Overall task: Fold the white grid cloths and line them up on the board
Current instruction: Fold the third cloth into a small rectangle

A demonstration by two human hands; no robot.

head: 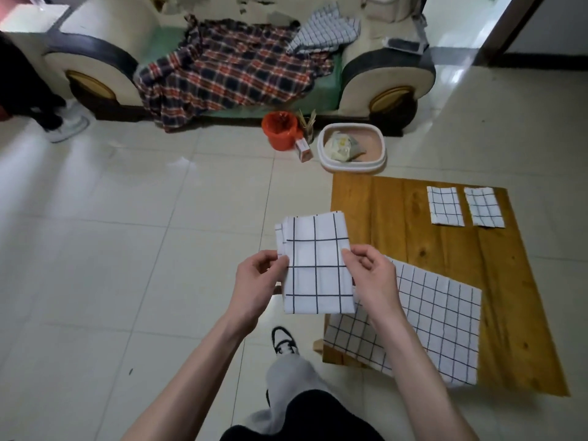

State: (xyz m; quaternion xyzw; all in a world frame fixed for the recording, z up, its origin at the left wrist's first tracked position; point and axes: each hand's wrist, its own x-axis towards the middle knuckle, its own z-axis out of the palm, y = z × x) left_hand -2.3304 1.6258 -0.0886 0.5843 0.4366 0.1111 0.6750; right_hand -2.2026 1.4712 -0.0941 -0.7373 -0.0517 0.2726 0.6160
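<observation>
White grid cloth pinched between both hands.

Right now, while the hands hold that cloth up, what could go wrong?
The folded cloth is only pinched at its sides by the left hand and right hand, so its layers might slip apart. Setting it down could also rumple the big unfolded cloth on the board.

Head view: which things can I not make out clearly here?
- Held cloth: layer count hidden; both hands, left and right, cover its side edges.
- Flat cloth on the board: near-left part hidden behind the right forearm.
- Basin contents: too small to identify.
- Person at left: cut off by the edge.
</observation>
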